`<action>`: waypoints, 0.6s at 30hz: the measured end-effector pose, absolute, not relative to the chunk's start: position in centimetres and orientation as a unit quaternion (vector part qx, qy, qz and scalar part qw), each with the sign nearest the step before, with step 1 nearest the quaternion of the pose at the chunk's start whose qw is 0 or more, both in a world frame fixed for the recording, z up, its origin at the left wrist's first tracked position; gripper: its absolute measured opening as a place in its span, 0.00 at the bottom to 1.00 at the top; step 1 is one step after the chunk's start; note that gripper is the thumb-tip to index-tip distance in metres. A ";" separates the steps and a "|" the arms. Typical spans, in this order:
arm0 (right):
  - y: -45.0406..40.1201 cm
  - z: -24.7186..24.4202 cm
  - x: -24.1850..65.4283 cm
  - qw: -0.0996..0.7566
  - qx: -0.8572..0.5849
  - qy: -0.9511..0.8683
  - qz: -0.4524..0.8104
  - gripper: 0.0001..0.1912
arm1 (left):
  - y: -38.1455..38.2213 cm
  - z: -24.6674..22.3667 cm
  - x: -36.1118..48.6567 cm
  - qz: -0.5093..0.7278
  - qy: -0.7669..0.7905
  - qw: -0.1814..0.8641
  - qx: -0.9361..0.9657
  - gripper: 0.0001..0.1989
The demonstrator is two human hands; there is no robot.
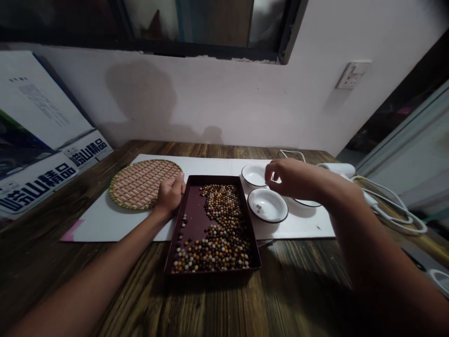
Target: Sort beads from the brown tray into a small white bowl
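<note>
My left hand (170, 194) rests curled at the back left corner of a shallow maroon tray (191, 210), next to a round woven bamboo mat (140, 185). Several hundred small brown, tan and cream beads (219, 238) lie in the tray. My right hand (294, 180) hangs above and between a white enamel bowl (253, 175) and a second black-rimmed enamel bowl (275, 206), which holds a few beads. Its fingertips are pinched together, and anything between them is hidden. A third rim (307, 203) shows under my right wrist.
Everything stands on a white sheet (101, 224) on a dark wooden table (298, 267). A white cable (393, 206) runs from a white cylindrical appliance (336, 169) at the back right. A printed box (38, 182) leans at the left, below a wall socket (352, 75).
</note>
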State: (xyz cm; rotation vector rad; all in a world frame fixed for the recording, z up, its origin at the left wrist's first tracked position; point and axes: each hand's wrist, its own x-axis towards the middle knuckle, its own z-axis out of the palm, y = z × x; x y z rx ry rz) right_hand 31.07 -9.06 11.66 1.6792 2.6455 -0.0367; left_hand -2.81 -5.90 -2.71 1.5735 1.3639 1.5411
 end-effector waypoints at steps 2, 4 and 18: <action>-9.1 11.7 31.1 -0.011 0.545 0.838 -0.024 0.17 | -5.8 -2.8 -2.9 0.574 0.505 0.274 0.584 0.28; -9.2 11.7 30.7 -0.034 0.532 0.845 -0.032 0.19 | -5.8 -2.8 -2.9 0.576 0.502 0.274 0.585 0.27; -10.5 7.0 23.6 0.072 0.353 0.932 0.031 0.11 | -6.0 -2.6 -2.6 0.584 0.502 0.287 0.570 0.27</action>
